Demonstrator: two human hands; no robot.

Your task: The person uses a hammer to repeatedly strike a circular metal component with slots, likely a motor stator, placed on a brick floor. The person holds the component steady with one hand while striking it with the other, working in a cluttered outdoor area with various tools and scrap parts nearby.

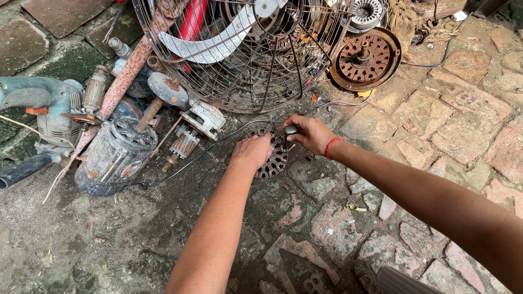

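Your left hand (251,152) presses closed on the slotted motor stator (274,155); your right hand (308,134), just beside, pinches a small dark part (291,130) at its rim, below the wire fan guard (245,51).

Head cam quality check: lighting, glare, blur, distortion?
Head view: soft, even daylight with no hard shadows or glare; sharp at the left hand, right hand and slotted motor core. The forearms stretch towards the lower edge, a wide-lens effect; the wire fan guard is cut off at the top.
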